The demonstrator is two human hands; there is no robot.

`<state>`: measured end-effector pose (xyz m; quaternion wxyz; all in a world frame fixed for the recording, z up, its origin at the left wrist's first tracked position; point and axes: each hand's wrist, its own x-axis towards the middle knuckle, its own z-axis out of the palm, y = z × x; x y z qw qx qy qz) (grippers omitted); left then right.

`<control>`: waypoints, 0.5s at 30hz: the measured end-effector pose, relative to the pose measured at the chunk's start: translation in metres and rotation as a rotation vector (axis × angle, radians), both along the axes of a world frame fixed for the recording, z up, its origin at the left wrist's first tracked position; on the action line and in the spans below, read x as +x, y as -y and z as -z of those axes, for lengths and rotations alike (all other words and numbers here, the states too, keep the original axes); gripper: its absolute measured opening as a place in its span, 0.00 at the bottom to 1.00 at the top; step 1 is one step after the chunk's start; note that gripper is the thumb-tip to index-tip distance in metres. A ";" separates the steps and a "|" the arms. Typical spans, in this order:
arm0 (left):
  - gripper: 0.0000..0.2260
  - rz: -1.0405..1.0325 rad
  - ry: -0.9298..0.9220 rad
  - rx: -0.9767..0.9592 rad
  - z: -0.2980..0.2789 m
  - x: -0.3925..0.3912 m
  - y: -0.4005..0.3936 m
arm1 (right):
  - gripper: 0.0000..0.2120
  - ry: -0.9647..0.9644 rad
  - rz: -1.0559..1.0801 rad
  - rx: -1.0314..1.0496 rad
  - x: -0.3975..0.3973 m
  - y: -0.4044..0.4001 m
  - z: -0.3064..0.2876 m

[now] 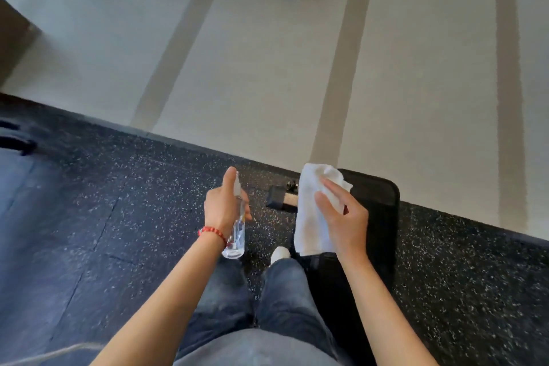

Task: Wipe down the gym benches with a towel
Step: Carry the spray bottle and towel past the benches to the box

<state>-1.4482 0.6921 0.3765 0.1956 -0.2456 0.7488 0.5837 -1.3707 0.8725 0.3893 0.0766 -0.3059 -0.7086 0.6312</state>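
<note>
The limp, light white towel (315,214) is pinched at its edge by the right hand (344,217), draped over the black bench pad (380,211) beneath; a clear spray bottle (236,235) is gripped by the left hand (224,208).

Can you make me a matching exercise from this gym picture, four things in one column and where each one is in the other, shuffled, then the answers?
Things:
1. towel
2. spray bottle
3. red bracelet
4. bench

Places:
A. on the left wrist
B. on the speckled floor, by the pale floor's edge
C. held in the left hand
D. under the right hand, over the bench pad

Pairs: 1-D, 2-C, 3-A, 4-B
</note>
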 end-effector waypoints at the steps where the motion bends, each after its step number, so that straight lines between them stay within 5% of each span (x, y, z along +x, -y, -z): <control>1: 0.32 -0.035 0.008 -0.005 0.000 -0.004 0.012 | 0.14 0.002 -0.045 0.005 -0.010 0.009 -0.001; 15: 0.34 -0.454 -0.111 0.022 -0.006 -0.098 0.249 | 0.18 0.035 -0.537 0.062 -0.181 0.225 -0.008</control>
